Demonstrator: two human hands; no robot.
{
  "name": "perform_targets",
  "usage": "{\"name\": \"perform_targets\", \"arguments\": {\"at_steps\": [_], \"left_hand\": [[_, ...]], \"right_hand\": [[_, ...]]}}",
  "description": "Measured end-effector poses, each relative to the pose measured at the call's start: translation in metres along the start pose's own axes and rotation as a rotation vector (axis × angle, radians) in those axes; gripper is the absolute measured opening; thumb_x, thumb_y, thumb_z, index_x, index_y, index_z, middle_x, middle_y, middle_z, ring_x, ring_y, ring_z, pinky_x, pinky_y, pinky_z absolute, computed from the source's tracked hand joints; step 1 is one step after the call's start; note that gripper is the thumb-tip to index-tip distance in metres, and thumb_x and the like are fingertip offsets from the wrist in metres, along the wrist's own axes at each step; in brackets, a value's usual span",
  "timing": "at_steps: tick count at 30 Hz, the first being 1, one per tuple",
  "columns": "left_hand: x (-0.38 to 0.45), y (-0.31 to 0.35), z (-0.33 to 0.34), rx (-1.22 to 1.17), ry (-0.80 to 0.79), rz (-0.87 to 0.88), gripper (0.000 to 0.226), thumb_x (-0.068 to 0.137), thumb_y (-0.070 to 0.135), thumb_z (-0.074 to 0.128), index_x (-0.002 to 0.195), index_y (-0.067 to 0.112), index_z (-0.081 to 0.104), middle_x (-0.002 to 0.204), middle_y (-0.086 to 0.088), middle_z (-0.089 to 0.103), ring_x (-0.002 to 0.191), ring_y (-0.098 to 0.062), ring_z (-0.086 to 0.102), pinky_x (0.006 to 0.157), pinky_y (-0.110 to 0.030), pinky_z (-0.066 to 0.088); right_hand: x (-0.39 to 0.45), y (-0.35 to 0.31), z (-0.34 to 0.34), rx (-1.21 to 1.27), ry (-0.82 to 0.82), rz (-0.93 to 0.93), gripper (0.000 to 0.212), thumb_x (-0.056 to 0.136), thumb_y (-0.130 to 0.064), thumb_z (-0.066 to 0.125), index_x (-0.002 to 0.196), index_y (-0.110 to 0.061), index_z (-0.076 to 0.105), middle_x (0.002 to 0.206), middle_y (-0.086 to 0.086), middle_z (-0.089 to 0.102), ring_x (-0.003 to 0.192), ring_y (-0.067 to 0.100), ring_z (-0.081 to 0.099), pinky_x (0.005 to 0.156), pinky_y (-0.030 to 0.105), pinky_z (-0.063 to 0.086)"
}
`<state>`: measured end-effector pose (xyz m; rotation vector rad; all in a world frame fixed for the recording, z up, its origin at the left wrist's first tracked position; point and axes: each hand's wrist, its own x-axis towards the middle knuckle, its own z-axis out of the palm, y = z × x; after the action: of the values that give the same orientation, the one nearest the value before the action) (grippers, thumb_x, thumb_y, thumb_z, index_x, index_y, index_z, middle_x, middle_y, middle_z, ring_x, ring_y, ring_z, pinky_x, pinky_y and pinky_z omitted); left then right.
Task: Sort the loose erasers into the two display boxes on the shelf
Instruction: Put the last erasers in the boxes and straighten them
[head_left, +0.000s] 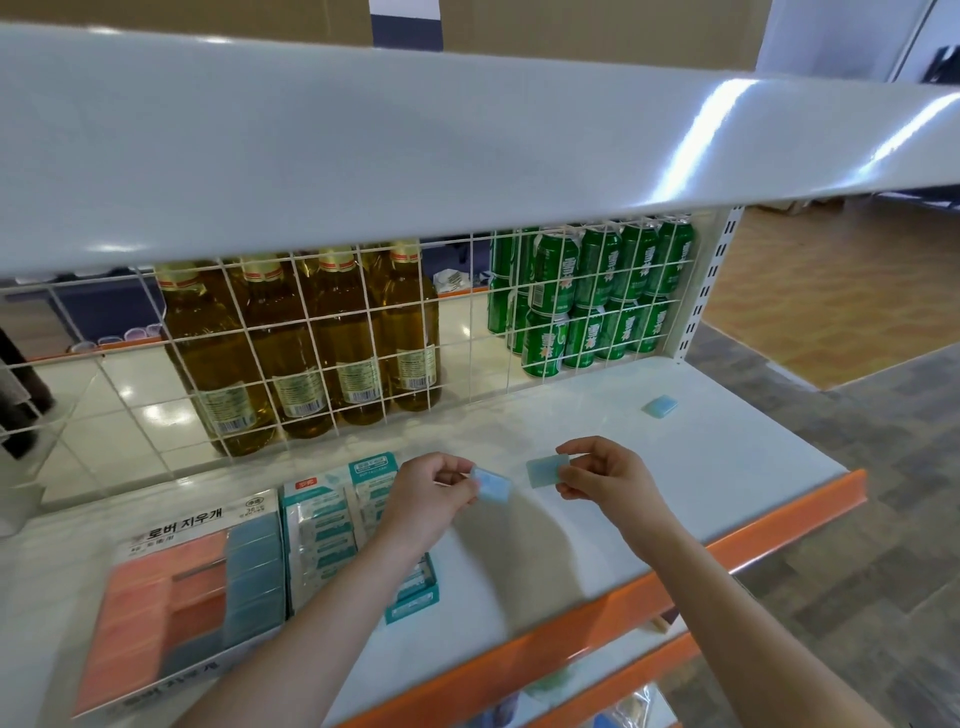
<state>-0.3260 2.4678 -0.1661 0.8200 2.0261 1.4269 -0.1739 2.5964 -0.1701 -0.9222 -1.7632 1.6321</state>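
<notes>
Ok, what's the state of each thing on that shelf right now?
Left hand: pinching a blue eraser.
Right hand: pinching a second blue eraser.
Loose eraser: lying alone on the shelf.
Pink-and-blue box: open, partly filled.
Teal box: open, stocked.

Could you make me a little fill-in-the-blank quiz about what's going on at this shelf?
1. Each hand, left hand and right hand, pinches one pale blue ____.
2. One more eraser lies loose on the ____.
3. Behind the wire grid stand bottles and green ____.

Missing words: eraser; shelf; cans
</notes>
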Motion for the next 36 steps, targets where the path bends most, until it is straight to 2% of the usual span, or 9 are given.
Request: {"name": "perform_targets", "arguments": {"at_steps": [2,5,8,12,17,22,27,32,36], "left_hand": [[-0.002,0.0,-0.011,0.06,0.04,0.021,0.017,0.08,0.003,0.066,0.081,0.019,0.062,0.075,0.001,0.061,0.076,-0.017,0.062,0.078,-0.031,0.053],[-0.009,0.001,-0.032,0.139,0.107,0.057,0.015,0.082,0.008,0.066,0.09,0.019,0.062,0.082,0.003,0.062,0.079,-0.014,0.061,0.071,-0.021,0.05],[-0.017,0.003,-0.055,0.14,0.146,0.064,0.011,0.085,0.013,0.064,0.094,0.018,0.062,0.087,0.003,0.063,0.082,-0.012,0.062,0.07,-0.02,0.05],[-0.03,0.002,-0.089,0.119,0.202,0.068,0.009,0.085,0.013,0.063,0.088,0.02,0.06,0.086,0.001,0.063,0.078,-0.013,0.062,0.063,-0.018,0.046],[-0.046,-0.003,-0.125,0.062,0.344,0.053,0.019,0.083,0.009,0.064,0.077,0.026,0.058,0.078,0.001,0.065,0.074,-0.014,0.063,0.067,-0.023,0.051],[-0.062,-0.014,-0.165,0.028,0.481,0.018,0.01,0.082,0.008,0.066,0.079,0.017,0.065,0.075,-0.002,0.066,0.068,-0.014,0.063,0.061,-0.02,0.047],[-0.075,-0.033,-0.196,0.114,0.552,-0.017,0.016,0.078,0.007,0.068,0.07,0.02,0.064,0.07,0.002,0.065,0.068,-0.016,0.06,0.068,-0.027,0.047],[-0.085,-0.054,-0.208,0.161,0.546,-0.073,0.022,0.077,0.005,0.07,0.067,0.024,0.063,0.075,0.005,0.066,0.076,-0.015,0.061,0.066,-0.021,0.043],[-0.085,-0.065,-0.206,0.243,0.533,-0.126,0.024,0.075,0.005,0.07,0.064,0.025,0.063,0.075,0.002,0.067,0.077,-0.016,0.062,0.07,-0.023,0.042]], "right_hand": [[0.001,-0.003,0.008,-0.006,-0.018,-0.008,0.018,0.084,0.007,0.058,0.091,-0.009,0.062,0.063,0.004,0.061,0.058,0.013,0.062,0.065,0.022,0.055],[0.002,-0.007,0.025,-0.011,-0.047,-0.025,0.019,0.082,0.009,0.059,0.089,-0.008,0.061,0.063,0.004,0.059,0.059,0.015,0.061,0.065,0.023,0.055],[0.002,-0.013,0.046,-0.04,-0.089,-0.038,0.021,0.082,0.009,0.059,0.085,-0.012,0.059,0.07,0.004,0.057,0.066,0.02,0.061,0.07,0.027,0.056],[0.0,-0.021,0.077,-0.094,-0.142,-0.061,0.022,0.083,0.006,0.059,0.083,-0.015,0.053,0.082,0.003,0.057,0.076,0.025,0.063,0.077,0.034,0.055],[-0.005,-0.03,0.117,-0.186,-0.196,-0.103,0.018,0.087,-0.004,0.057,0.086,-0.021,0.052,0.088,-0.001,0.057,0.085,0.024,0.064,0.077,0.031,0.056],[-0.013,-0.035,0.152,-0.206,-0.338,-0.148,0.021,0.088,-0.003,0.056,0.083,-0.024,0.056,0.091,-0.002,0.055,0.092,0.024,0.062,0.07,0.028,0.055],[-0.02,-0.037,0.182,-0.253,-0.452,-0.188,0.024,0.084,-0.003,0.061,0.086,-0.026,0.055,0.092,-0.004,0.059,0.094,0.02,0.063,0.078,0.03,0.056],[-0.023,-0.035,0.203,-0.316,-0.49,-0.203,0.026,0.08,-0.003,0.066,0.089,-0.026,0.056,0.092,-0.005,0.061,0.089,0.016,0.064,0.079,0.029,0.056],[-0.027,-0.034,0.211,-0.398,-0.531,-0.241,0.025,0.082,-0.007,0.065,0.094,-0.026,0.054,0.089,-0.012,0.057,0.082,0.006,0.06,0.067,0.015,0.053]]}}
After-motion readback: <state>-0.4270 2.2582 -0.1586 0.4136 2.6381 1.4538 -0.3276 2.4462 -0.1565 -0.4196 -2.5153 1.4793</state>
